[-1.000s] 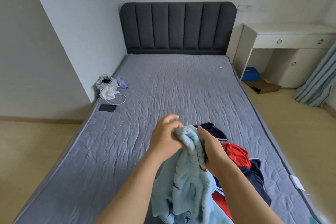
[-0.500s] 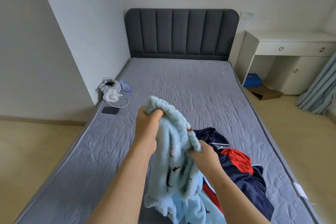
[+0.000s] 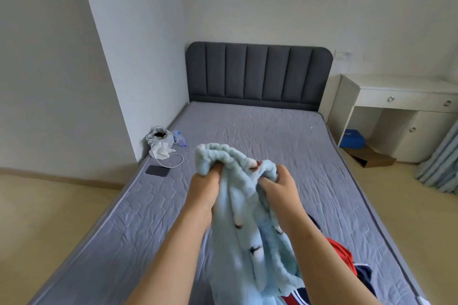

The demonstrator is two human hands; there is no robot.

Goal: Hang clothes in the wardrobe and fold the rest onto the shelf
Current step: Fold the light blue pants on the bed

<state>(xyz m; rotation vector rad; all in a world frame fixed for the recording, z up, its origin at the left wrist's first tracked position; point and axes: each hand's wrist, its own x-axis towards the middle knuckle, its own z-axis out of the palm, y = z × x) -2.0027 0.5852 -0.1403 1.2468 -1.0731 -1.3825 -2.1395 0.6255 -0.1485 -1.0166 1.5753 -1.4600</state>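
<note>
Looks along the grey quilted bed (image 3: 260, 136) from its foot. Holds a light-blue fleece garment (image 3: 247, 242) up over the mattress, with the length hanging down toward the near edge. Leaves a navy-and-red heap of clothes (image 3: 347, 260) on the bed, just behind the garment on the right and partly hidden by it. Clamps the left hand (image 3: 203, 193) in a closed grip on the bunched ribbed edge at the top. Clamps the right hand (image 3: 282, 193) on that same edge close beside, fingers curled into the fleece. Passes over a dark phone (image 3: 157, 170) near the bed's left edge. Seems to be hunting for the garment's top before a hang or a fold. Early going, by the look of it: nothing hung, nothing folded, no wardrobe or shelf in shot. Leaves this piece and the whole heap to deal with.
</note>
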